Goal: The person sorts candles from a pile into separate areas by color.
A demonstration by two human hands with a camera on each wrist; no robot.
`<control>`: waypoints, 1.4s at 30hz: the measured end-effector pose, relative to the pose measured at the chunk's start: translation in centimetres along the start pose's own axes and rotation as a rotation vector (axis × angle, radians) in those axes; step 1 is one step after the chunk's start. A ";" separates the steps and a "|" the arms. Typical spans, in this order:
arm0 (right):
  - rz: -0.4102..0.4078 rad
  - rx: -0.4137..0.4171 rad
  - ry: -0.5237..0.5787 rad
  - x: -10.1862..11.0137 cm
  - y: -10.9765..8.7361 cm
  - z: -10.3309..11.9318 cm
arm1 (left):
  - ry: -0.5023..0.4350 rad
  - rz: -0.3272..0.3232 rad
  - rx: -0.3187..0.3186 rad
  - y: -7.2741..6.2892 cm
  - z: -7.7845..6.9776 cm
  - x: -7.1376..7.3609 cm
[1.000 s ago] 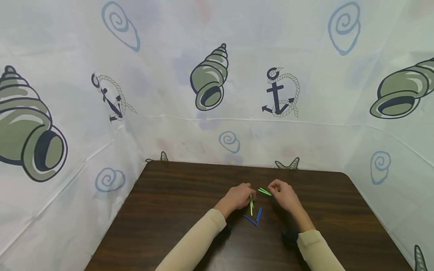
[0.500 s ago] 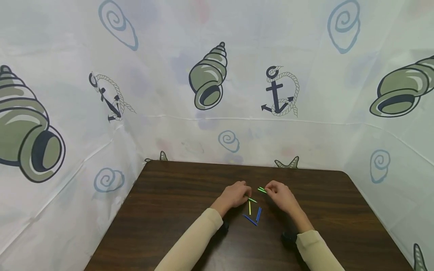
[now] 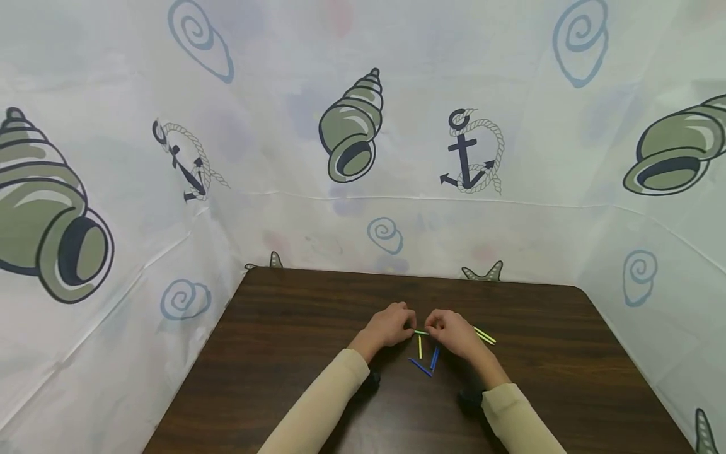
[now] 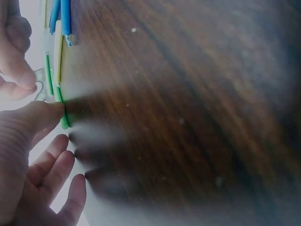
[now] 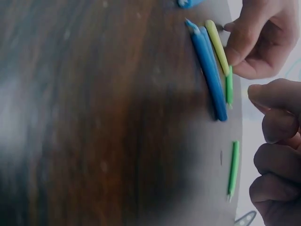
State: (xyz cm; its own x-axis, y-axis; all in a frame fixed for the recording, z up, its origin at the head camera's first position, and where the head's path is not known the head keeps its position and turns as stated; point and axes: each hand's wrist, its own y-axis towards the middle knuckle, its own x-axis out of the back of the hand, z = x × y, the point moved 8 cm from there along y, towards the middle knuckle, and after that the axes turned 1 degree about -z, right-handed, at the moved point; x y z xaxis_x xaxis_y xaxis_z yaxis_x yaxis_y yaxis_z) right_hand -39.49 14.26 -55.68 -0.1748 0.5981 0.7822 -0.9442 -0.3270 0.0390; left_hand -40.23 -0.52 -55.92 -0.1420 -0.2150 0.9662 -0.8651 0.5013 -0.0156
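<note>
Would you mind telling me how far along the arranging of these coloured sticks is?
Apparently done: the blue sticks and yellow stick lie with no hand on them. In hand: the green stick, held at one end by the left hand, with the right hand close to its other end. Probably left: the two yellow-green sticks, lying apart from the others beside the right hand.

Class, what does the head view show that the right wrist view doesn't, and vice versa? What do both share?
Only the head view shows the cream sleeves and anchor prints. Only the right wrist view clearly shows a thin tip projecting from one blue stick. Both show the left hand, right hand, yellow stick and brown table.
</note>
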 end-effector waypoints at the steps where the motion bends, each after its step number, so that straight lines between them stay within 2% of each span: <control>1: 0.005 -0.004 -0.008 -0.2 0.1 0.1 | -0.006 -0.001 0.003 -0.1 0.1 0.0; 7: 0.032 -0.034 -0.028 -1.4 0.6 0.1 | -0.063 0.007 0.032 -0.6 0.9 -0.2; 13: 0.040 -0.059 -0.055 -1.6 0.7 0.2 | -0.119 0.012 0.045 -0.9 1.2 -0.2; 26: 0.077 -0.085 -0.068 -2.0 0.6 0.4 | -0.142 0.017 0.034 -1.4 1.2 -0.4; 36: 0.159 -0.049 -0.088 -1.9 1.5 1.3 | -0.191 -0.024 0.061 -1.5 1.4 0.0; 42: 0.173 -0.040 -0.069 -1.8 1.3 1.0 | -0.189 0.008 0.041 -1.1 1.2 -0.4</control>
State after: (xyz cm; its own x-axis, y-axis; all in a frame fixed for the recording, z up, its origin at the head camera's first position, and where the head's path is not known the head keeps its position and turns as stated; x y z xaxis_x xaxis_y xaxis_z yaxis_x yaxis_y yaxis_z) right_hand -40.10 12.08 -56.39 -0.3176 0.4833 0.8158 -0.9122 -0.3906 -0.1237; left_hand -39.84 -1.96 -56.60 -0.2331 -0.3666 0.9007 -0.8821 0.4696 -0.0372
